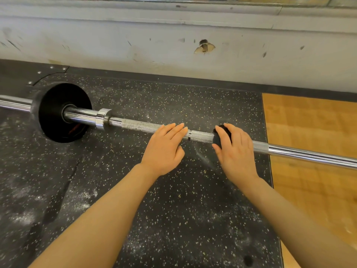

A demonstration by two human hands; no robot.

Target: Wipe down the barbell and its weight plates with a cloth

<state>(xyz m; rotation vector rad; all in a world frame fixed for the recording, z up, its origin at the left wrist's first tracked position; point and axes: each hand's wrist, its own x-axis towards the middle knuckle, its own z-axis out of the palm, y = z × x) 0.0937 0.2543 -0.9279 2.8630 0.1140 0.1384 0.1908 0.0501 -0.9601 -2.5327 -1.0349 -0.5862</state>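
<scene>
Now both hands on the barbell (202,137), the right one working a dark cloth (220,137) on the knurled shaft.
Left hand (164,147) rests flat on the shaft, fingers straight, holding nothing; right hand (234,151) curls over the cloth and presses it to the bar just right of a small metal ring (189,135). Barbell lies across the speckled rubber floor (154,200), running left to right. Black weight plate (61,113) sits on the left sleeve, past the chrome collar (102,118), well apart from both hands. White chalky dust on the rubber. Wooden platform (313,142) at right, under the bar's smooth section. Scuffed white wall (173,45) behind, with a chipped hole (204,47).
</scene>
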